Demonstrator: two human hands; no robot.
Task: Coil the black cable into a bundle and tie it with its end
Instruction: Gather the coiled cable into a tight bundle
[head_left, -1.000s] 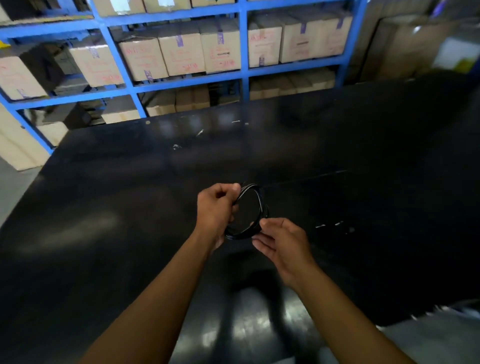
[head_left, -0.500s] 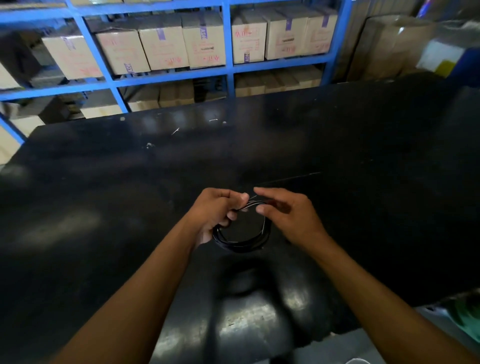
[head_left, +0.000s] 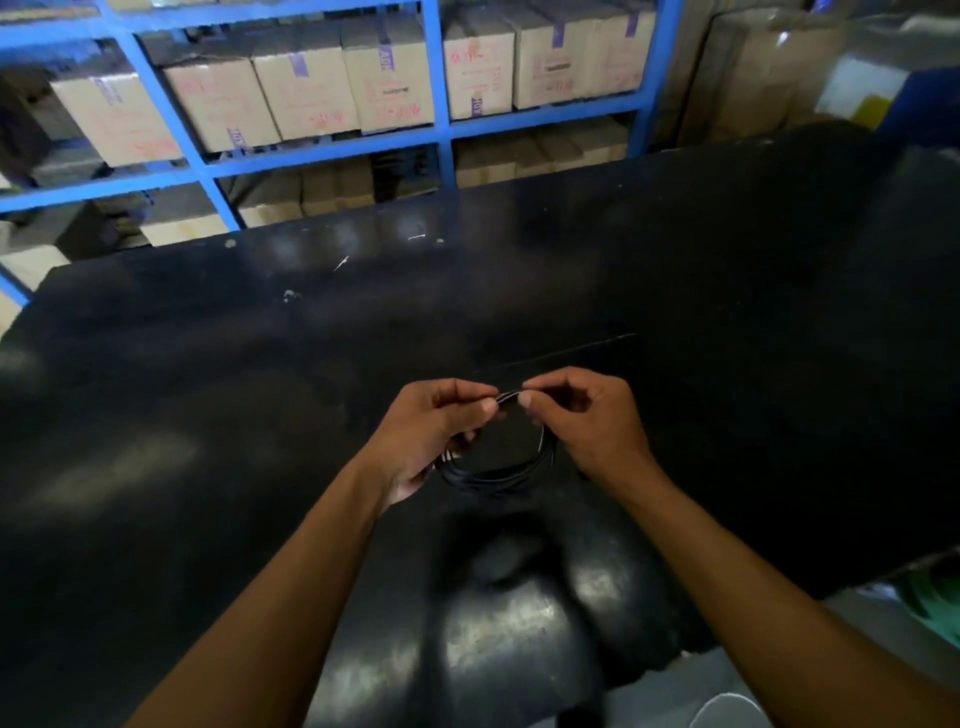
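The black cable (head_left: 493, 475) is wound into a small round coil of several loops, held just above the black table (head_left: 208, 415). My left hand (head_left: 436, 431) grips the coil's left side, thumb and forefinger pinching its top. My right hand (head_left: 587, 421) pinches the cable at the top of the coil, fingertips almost touching those of the left hand. The coil's lower arc hangs between both palms. The cable's end is hidden in the fingers.
A blue metal rack (head_left: 441, 78) filled with cardboard boxes (head_left: 384, 78) stands behind the table's far edge. More boxes are stacked at the back right (head_left: 753, 78). Something green (head_left: 935, 597) lies beyond the table's near right corner.
My right hand rose from the coil's lower right side to its top and now pinches the cable next to my left fingertips. The coil has tilted flatter.
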